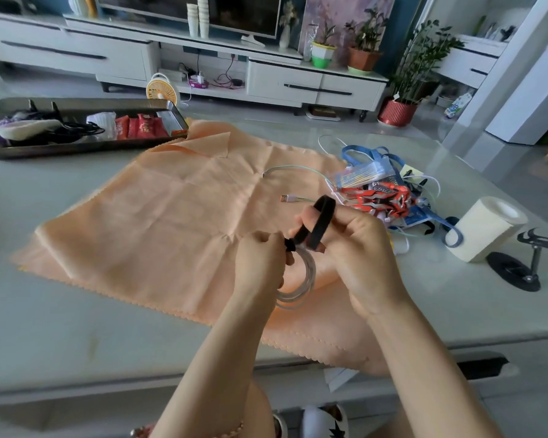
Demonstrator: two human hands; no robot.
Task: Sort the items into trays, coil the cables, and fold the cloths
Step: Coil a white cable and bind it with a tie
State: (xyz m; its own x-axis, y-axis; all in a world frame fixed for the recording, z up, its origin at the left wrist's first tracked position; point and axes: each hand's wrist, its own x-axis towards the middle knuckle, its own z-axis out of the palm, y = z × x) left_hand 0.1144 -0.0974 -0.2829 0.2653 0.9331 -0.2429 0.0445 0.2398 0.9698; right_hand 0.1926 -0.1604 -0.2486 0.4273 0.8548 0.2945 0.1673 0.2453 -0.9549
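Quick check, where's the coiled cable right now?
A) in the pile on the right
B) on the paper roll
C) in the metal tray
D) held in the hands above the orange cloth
D: the left hand pinches the coiled cable while the right hand holds the black strap, both above the orange cloth.

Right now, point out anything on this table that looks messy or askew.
The pile of lanyards and cables at the right is tangled. The orange cloth lies creased and askew, its near corner hanging over the table edge. Nothing looks spilled.
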